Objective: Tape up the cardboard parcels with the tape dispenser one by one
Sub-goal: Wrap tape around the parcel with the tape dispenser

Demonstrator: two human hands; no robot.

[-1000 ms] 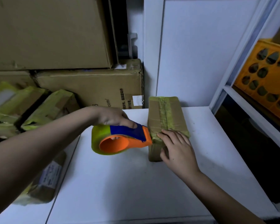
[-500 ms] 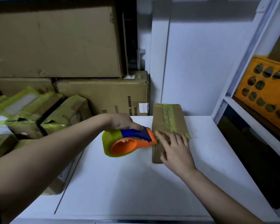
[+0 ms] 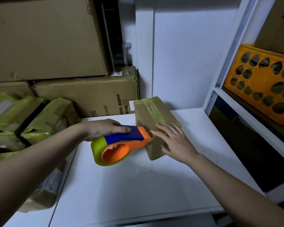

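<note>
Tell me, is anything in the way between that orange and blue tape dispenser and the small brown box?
Nothing visible is. The orange and blue tape dispenser, held in the left hand, has its nose right against the small brown cardboard parcel's near end, while the right hand lies flat on top.

1. The parcel [image 3: 154,117] lies on the desk [image 3: 138,185], toward its far edge.
2. The tape dispenser [image 3: 121,145] touches the parcel's left near side, held by the left hand [image 3: 103,130].
3. The right hand [image 3: 174,141] rests on the parcel's near end.
4. Stacked cartons [image 3: 88,94] stand left of and behind the parcel.
5. Taped parcels [image 3: 39,118] lie farther left of the parcel.
6. A crate [image 3: 261,82] sits on a shelf [image 3: 246,108], right of the parcel.
</note>
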